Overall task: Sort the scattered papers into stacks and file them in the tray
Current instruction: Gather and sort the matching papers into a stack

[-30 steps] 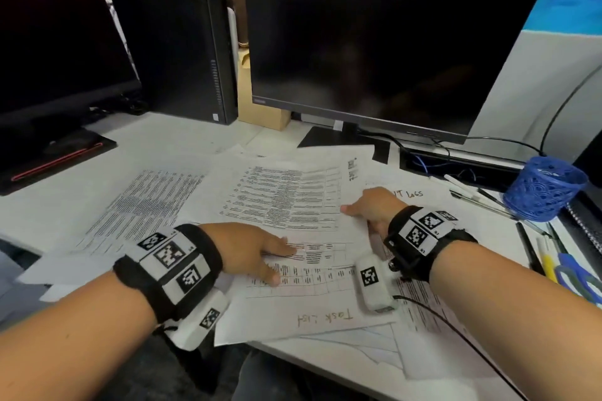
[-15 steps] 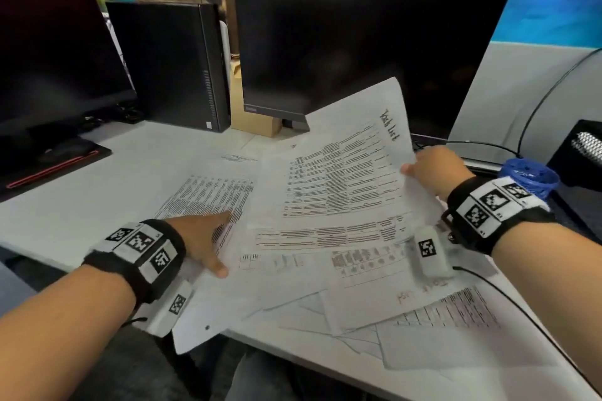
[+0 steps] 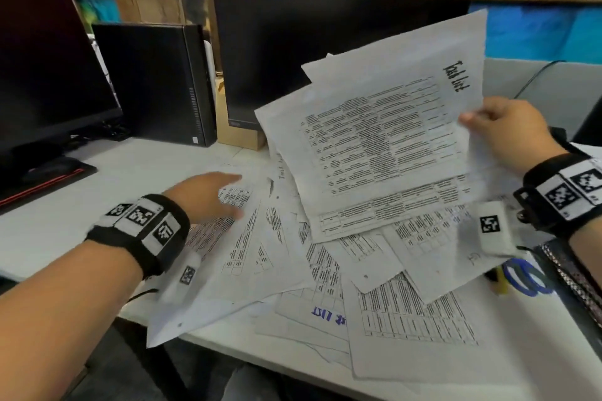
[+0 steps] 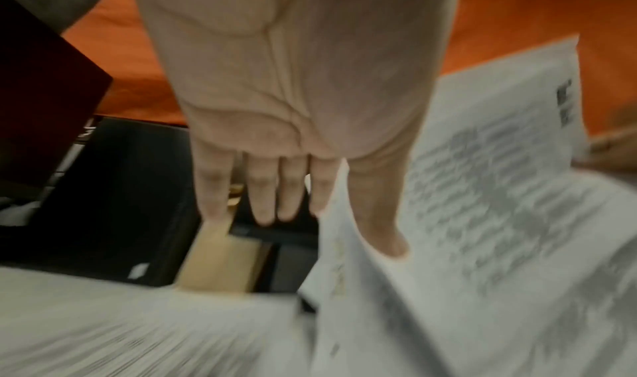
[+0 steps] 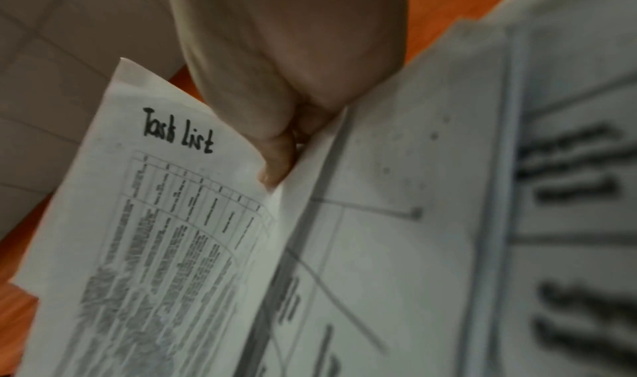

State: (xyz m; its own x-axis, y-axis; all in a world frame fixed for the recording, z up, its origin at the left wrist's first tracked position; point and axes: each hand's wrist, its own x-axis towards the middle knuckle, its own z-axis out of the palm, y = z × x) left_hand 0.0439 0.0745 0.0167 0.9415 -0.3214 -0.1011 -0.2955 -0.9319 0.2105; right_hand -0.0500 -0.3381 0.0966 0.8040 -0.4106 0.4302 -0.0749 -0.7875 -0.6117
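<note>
Item: loose printed sheets, in course of sorting. We recorded our right hand (image 3: 508, 137) raised off the worktop (image 3: 107, 192), its thumb and fingers (image 5: 275, 165) pinching the right edge of a small sheaf of held sheets (image 3: 384, 153); the top one was a printed table headed "Task List" in marker. The sheaf hung tilted from that pinch, its lower edge trailing on the pile, which we judged a way of lifting like sheets clear of the rest so that a first stack could be squared. Our left hand (image 3: 208, 195) lay low, palm down, fingers straight and gripping nothing; the scattered papers (image 3: 325, 270) spread beneath and beyond its fingertips, and we took it to be steadying or fanning them while the other hand pulled. The left wrist view was blurred by motion, so we could not tell whether the fingertips touched the paper. Sheets overlapped at all angles, some overhanging the near edge of the worktop. The tray was not in any view. Beyond both hands stood a dark monitor (image 3: 325, 52), and below the right wrist lay blue-handled scissors (image 3: 527, 277). Judged status: sorting just begun, no finished stack visible.
</note>
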